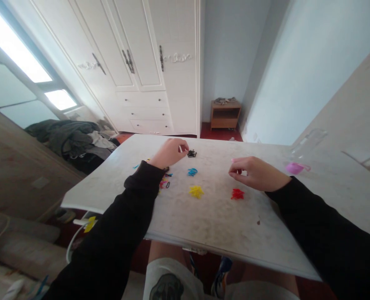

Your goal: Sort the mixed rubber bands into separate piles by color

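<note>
Head view: four single-colour piles done on the table [216,223], namely black pile [192,153], blue pile [192,171], yellow pile [196,191] and red pile [237,194], with a mixed-colour scatter [164,183], partly hidden by the left wrist, apparently left to sort. Left hand [169,152] half-curled just beside black, can't tell if it holds anything. Right hand [253,173] above red, fingers drawn toward thumb, pink speck at fingertips, grip unclear.
</note>
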Available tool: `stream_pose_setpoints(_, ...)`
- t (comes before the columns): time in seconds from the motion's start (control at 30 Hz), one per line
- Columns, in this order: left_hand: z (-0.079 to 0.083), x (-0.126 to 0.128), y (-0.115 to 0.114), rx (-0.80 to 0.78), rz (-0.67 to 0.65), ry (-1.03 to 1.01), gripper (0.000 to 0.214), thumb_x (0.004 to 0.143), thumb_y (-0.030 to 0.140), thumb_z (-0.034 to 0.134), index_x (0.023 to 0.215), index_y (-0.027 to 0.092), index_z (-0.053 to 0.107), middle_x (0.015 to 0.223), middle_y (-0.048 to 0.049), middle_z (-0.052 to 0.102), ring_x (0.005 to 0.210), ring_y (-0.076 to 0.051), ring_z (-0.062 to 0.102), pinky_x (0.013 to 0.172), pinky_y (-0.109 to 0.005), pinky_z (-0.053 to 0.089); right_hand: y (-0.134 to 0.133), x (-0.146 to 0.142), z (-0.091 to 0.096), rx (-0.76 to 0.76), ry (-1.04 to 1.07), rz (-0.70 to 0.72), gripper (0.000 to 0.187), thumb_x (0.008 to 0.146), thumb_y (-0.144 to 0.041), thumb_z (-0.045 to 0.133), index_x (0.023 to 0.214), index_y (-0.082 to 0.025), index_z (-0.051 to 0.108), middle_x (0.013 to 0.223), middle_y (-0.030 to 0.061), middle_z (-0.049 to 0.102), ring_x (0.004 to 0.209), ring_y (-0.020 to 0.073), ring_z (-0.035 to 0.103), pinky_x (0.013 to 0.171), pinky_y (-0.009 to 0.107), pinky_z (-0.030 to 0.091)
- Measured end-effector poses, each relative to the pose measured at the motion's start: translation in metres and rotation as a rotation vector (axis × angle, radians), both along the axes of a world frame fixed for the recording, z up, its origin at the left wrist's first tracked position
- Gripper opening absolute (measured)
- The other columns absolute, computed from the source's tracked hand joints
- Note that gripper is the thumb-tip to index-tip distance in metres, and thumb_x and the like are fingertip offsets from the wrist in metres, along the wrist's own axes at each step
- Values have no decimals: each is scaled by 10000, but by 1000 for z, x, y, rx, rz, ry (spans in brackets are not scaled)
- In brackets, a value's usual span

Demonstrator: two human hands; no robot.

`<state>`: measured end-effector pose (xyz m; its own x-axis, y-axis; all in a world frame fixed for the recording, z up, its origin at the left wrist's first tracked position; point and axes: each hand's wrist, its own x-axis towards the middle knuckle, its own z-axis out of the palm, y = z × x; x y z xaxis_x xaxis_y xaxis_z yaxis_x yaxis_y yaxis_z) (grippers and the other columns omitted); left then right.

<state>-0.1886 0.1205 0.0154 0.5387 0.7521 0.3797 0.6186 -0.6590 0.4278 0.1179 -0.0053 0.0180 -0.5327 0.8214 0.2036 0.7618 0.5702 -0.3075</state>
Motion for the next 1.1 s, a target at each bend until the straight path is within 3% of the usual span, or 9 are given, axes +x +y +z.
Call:
stream_pose_setpoints(0.1, 5, -30, 13, -55, 253, 97, 124, 742, 113, 660, 782, 180, 756, 738, -41, 729, 705, -196, 665, 771, -324, 524, -2, -4, 0, 24, 18, 3, 211, 927, -221, 592, 805, -186, 761, 815, 63, 717, 719, 191, 640, 752, 347, 479)
stream_pose_setpoints(0.23, 3, -56, 20, -187, 368, 141, 259, 655, 32, 617, 805, 191, 755, 730, -32, 733, 745, -216, 697, 773, -321, 541, -4, -8, 1, 23, 28, 9, 192, 908, -209, 602, 805, -187, 763, 834, 62, 706, 729, 188, 634, 721, 330, 459)
stream_pose_setpoints(0.6, -1, -58, 14, -305, 378, 193, 347, 569, 11, 613, 825, 199, 752, 690, -24, 717, 696, -222, 680, 749, -320, 556, -7, -12, 1, 12, 19, 5, 189, 902, -212, 607, 793, -189, 760, 820, 55, 697, 709, 178, 625, 713, 318, 452)
stream_pose_setpoints(0.93, 2, -53, 13, -231, 414, 215, 371, 577, 12, 553, 847, 208, 714, 741, -50, 696, 749, -259, 670, 773, -350, 528, -7, -13, 0, 30, 18, 23, 201, 904, -195, 606, 775, -192, 759, 805, 64, 705, 727, 195, 633, 720, 328, 455)
stream_pose_setpoints(1.1, 3, -44, 13, -174, 319, 61, 398, 624, 20, 531, 953, 180, 688, 683, -20, 635, 720, -236, 665, 810, -377, 533, -7, -14, -2, 53, -18, 27, 219, 922, -195, 590, 778, -188, 756, 798, 58, 691, 724, 189, 623, 719, 326, 450)
